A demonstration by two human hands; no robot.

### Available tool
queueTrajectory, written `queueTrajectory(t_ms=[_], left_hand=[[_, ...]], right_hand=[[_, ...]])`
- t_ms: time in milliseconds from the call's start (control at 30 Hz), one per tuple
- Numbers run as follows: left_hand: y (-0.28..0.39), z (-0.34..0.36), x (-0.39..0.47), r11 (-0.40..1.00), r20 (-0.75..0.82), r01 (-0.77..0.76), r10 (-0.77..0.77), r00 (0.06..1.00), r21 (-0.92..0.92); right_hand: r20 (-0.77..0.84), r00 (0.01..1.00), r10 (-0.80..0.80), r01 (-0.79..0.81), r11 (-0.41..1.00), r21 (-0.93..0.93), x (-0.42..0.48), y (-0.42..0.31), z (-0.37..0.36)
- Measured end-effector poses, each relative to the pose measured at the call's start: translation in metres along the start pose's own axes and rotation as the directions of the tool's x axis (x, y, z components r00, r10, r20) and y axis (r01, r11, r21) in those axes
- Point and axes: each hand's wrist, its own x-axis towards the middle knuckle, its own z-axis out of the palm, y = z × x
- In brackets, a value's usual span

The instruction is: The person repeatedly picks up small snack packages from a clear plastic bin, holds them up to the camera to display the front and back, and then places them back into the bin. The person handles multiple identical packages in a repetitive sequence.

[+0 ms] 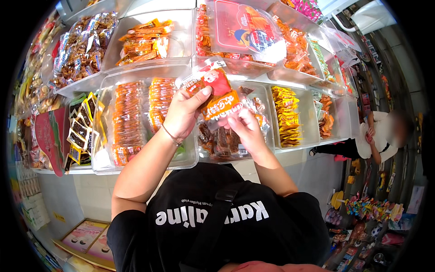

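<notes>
A clear plastic snack packet [221,102] with red and orange printing is held up between my two hands, over the bins. My left hand [181,110] grips it from the left, its thumb pressed flat on the front. At the packet's lower right corner, the bent fingers of my right hand [249,129] pinch the edge, slightly blurred. Below my left hand is a translucent plastic bin [146,168] with stacked orange packets [127,119]. Brown wrapped snacks [227,141] fill the bin under the held packet.
Yellow packets [287,115] stand in a bin to the right. Behind are bins of orange sticks [148,42] and one under a printed lid [246,27]. Dark snack packs [83,129] are at left. A person [377,136] stands at far right near hanging toys [367,207].
</notes>
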Motion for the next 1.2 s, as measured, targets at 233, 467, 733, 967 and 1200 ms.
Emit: queueTrajectory(t_ms=[233,467,733,967,1200], left_hand=[[0.01,-0.004,0.003,0.23,0.181,-0.432,0.668,0.722,0.872],[-0.009,-0.008,-0.007,0.262,0.323,-0.289,-0.097,0.941,0.921],[0.002,-0.009,0.001,0.939,0.018,-0.024,0.019,1.0,0.344],[0.003,-0.002,-0.003,0.954,-0.044,0.046,-0.034,0.998,0.296],[-0.001,0.0,-0.008,0.958,-0.002,0.08,-0.083,0.997,0.274]], right_hand=[[-0.237,0.971,-0.016,-0.087,0.905,-0.417,0.013,-0.036,-0.021],[0.281,0.919,-0.277,0.392,0.55,-0.737,0.026,-0.07,-0.019],[-0.299,0.801,0.518,-0.416,0.123,-0.901,0.0,0.036,-0.076],[-0.373,0.861,0.345,-0.385,-0.035,-0.922,-0.062,0.096,-0.083],[-0.513,0.804,0.302,-0.534,-0.015,-0.845,-0.044,0.091,-0.084]])
